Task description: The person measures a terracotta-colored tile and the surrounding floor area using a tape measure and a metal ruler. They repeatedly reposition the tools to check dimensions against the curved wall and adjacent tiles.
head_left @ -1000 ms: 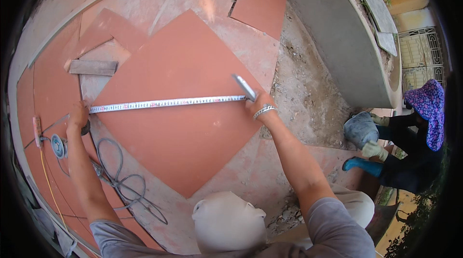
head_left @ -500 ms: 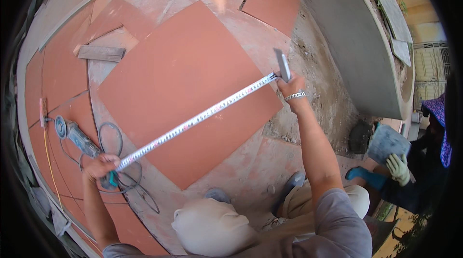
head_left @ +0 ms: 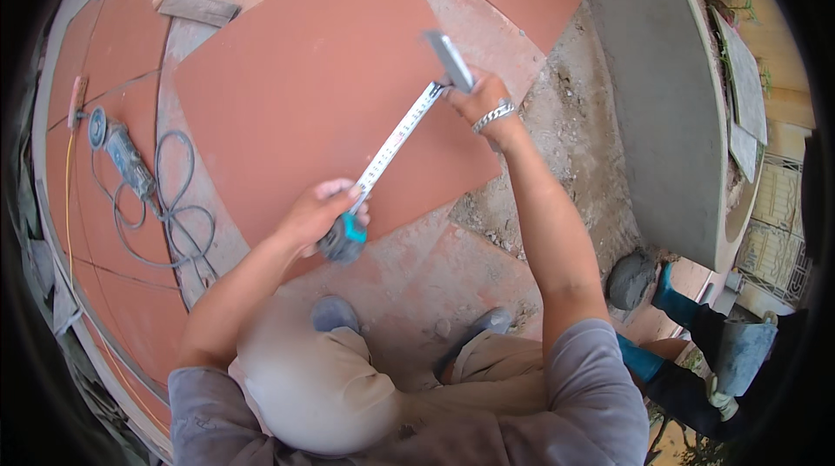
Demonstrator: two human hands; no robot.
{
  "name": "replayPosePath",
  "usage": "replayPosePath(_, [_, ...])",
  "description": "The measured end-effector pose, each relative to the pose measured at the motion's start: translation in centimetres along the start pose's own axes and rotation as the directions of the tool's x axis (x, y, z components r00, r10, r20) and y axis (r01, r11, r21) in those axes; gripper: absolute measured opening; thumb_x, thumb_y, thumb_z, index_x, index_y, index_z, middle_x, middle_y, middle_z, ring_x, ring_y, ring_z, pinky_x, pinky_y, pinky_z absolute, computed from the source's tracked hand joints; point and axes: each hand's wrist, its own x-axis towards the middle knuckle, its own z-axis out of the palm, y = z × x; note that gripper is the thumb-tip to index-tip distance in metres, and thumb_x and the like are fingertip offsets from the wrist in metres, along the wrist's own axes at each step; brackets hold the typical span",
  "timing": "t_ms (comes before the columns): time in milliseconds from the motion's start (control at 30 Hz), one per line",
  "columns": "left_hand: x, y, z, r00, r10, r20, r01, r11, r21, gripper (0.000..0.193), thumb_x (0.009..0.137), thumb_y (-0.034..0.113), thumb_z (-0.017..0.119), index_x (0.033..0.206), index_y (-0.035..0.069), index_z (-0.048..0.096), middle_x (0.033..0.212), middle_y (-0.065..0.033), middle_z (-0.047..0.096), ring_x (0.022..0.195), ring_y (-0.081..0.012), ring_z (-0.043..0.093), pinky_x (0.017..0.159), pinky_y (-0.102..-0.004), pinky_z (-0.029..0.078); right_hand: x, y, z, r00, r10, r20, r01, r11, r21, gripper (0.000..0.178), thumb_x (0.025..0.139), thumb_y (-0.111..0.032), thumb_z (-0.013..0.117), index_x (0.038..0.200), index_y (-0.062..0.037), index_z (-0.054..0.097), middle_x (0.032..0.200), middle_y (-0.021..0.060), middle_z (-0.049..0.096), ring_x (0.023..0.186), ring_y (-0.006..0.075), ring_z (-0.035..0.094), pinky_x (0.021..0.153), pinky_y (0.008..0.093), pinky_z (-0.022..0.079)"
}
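My left hand [head_left: 315, 212] is closed around a black-and-teal tape measure [head_left: 343, 242], above the near edge of a large reddish tile [head_left: 296, 74]. The white tape blade [head_left: 389, 148] runs out of the case, slanting up to my right hand [head_left: 484, 100]. That hand pinches the blade's end and also grips a flat silvery tool [head_left: 450, 59]; blur hides its exact kind. A metal bracelet circles the right wrist. Beneath both hands lies the tile, turned at an angle on the dusty ground.
An angle grinder [head_left: 130, 166] with a coiled cord lies on laid tiles at left. A wooden block [head_left: 198, 9] rests beyond it. A grey curved wall [head_left: 652, 92] bounds the right, near a dark bucket [head_left: 632, 279]. Another person's gloved hand [head_left: 720, 398] holds a grey container [head_left: 744, 353].
My left hand has swung rightward and the exposed tape is much shorter. My right hand has moved left and up over the tile. The co-worker's container is now lower in view.
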Motion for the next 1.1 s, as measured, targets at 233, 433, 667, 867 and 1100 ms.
replayPosePath(233, [3.0,-2.1,4.8,0.997,0.056,-0.049,-0.062,0.991,-0.116,0.03,0.1,0.025,0.061,0.115,-0.001,0.06,0.091,-0.0071,0.065,0.084,-0.0156,0.068,0.071,-0.0291,0.057,-0.8,0.2,-3.4,0.987,0.102,0.127,-0.135,0.948,0.286,0.03,0.084,-0.023,0.074,0.104,-0.001,0.07,0.077,0.0048,0.066,0.061,0.0109,0.058,0.057,0.0279,0.047])
replayPosePath(433, [4.3,-7.0,8.0,0.997,0.06,0.041,-0.052,0.984,-0.171,0.031,0.101,0.027,0.06,0.114,0.0,0.06,0.096,-0.0095,0.068,0.088,-0.0183,0.069,0.075,-0.0313,0.057,-2.0,3.6,-2.0,0.984,0.174,0.03,-0.175,0.937,0.303,0.026,0.085,-0.019,0.075,0.103,-0.0019,0.069,0.074,0.001,0.064,0.057,0.0079,0.054,0.05,0.025,0.043])
replayPosePath(667, [6.0,-11.2,10.8,0.994,-0.008,0.105,0.033,0.971,-0.237,0.037,0.102,0.031,0.059,0.121,0.0,0.057,0.103,-0.0109,0.068,0.097,-0.0191,0.068,0.082,-0.0325,0.056,-3.2,6.3,-0.8,0.957,0.276,0.09,-0.289,0.878,0.382,0.021,0.086,-0.013,0.073,0.102,-0.0014,0.069,0.073,0.0004,0.063,0.055,0.0077,0.053,0.047,0.0244,0.042])
replayPosePath(867, [7.1,-12.7,13.1,0.988,-0.092,0.125,0.122,0.956,-0.266,0.035,0.103,0.03,0.056,0.124,0.001,0.056,0.111,-0.0111,0.068,0.099,-0.0191,0.067,0.084,-0.0338,0.056,-3.1,6.6,0.2,0.955,0.275,0.111,-0.296,0.89,0.346,0.021,0.087,-0.012,0.072,0.104,-0.0005,0.068,0.076,0.0021,0.065,0.057,0.0085,0.054,0.05,0.0247,0.044])
replayPosePath(1100, [8.0,-12.9,13.9,0.985,-0.1,0.14,0.136,0.952,-0.275,0.038,0.105,0.031,0.052,0.13,0.002,0.053,0.118,-0.0113,0.066,0.108,-0.0196,0.064,0.088,-0.0344,0.055,-2.4,6.2,1.7,0.964,0.243,0.109,-0.264,0.922,0.282,0.019,0.086,-0.007,0.072,0.103,0.0014,0.068,0.076,0.0042,0.066,0.058,0.0101,0.057,0.053,0.0267,0.047])
